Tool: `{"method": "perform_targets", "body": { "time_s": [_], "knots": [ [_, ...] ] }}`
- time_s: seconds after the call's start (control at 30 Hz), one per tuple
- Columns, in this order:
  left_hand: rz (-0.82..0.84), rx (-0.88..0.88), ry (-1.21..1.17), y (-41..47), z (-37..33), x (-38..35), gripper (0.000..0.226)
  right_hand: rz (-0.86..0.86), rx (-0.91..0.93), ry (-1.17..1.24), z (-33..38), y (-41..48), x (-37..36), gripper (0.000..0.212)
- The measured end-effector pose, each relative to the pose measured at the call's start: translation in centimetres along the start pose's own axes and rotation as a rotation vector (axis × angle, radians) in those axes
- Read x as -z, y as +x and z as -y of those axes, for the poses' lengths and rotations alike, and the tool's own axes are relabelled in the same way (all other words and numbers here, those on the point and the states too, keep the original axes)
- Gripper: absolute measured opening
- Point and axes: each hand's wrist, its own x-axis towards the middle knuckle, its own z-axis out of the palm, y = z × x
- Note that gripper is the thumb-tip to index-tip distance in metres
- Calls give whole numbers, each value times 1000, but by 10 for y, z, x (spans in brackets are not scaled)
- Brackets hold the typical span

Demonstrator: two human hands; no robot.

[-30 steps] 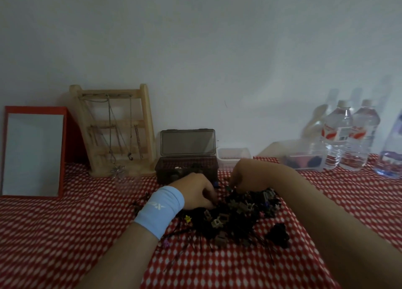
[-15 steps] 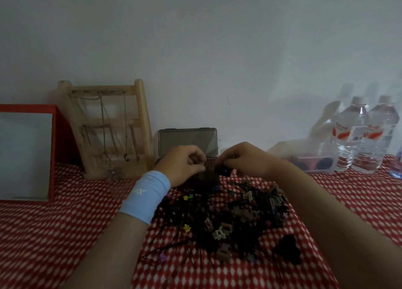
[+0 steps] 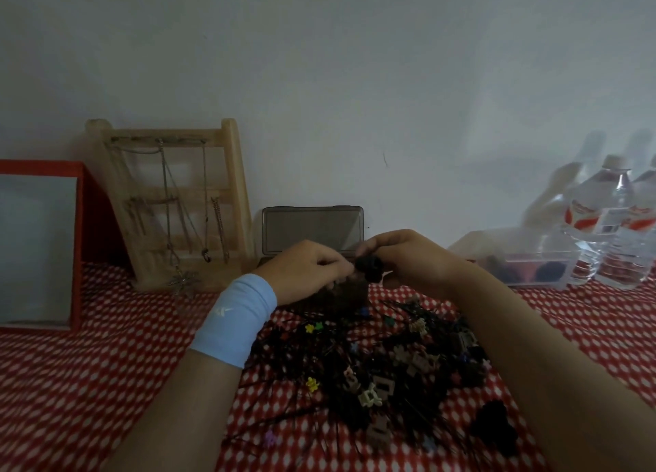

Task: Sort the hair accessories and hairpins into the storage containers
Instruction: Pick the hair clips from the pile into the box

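A dark heap of hair accessories and hairpins (image 3: 383, 368) lies on the red checked cloth, with small claw clips, tiny coloured flower clips and thin black pins mixed together. Both hands are raised above its far edge, in front of the smoky brown box (image 3: 312, 230) whose lid stands open. My right hand (image 3: 408, 258) pinches a small black hair accessory (image 3: 369, 267). My left hand (image 3: 305, 276), with a light blue wristband, touches the same piece from the left with closed fingers. A clear container (image 3: 525, 258) holding dark items stands to the right.
A wooden jewellery rack (image 3: 174, 202) with hanging chains leans on the wall at the left. A red-framed mirror (image 3: 39, 244) stands at the far left. Water bottles (image 3: 610, 230) crowd the right edge. A separate black hair piece (image 3: 497, 429) lies near my right forearm.
Both hands rose from the heap toward the brown box, bringing a black hair accessory up between them. The camera view shifted slightly to the right.
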Motion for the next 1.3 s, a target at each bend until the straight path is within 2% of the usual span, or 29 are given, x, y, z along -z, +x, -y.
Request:
{"method": "perform_targets", "body": {
  "time_s": [0.1,0.27,0.43,0.53,0.7,0.83,0.9,1.0,1.1,1.2,1.3],
  "knots": [
    [23,-36,52,0,-2,0,11,8,-12,-74,-1,-3,0,37],
    [179,18,200,-7,-7,11,13,68,-95,-118,-1,-9,2,38],
    [365,130,340,-11,-7,16,19,-17,-47,-207,4,-5,1,38],
    [251,130,307,-10,-2,21,19,-86,-10,-255,12,1,-2,34],
    [-138,78,216,-4,8,17,26,-260,126,-428,12,22,-15,23],
    [-178,85,182,0,19,4,46,-252,216,-556,7,26,-16,20],
    [-219,31,195,3,21,2,41,-235,228,-598,7,20,-13,15],
    [-263,-55,201,0,9,2,19,-124,179,-669,11,5,-4,12],
    [-72,-73,200,-6,-12,-7,7,49,57,-766,12,-13,5,11],
    [205,-65,248,-15,-28,-25,16,198,-71,-910,11,-32,10,15],
    [348,-26,289,-22,-34,-40,22,282,-184,-998,12,-46,7,16]
  ]
}}
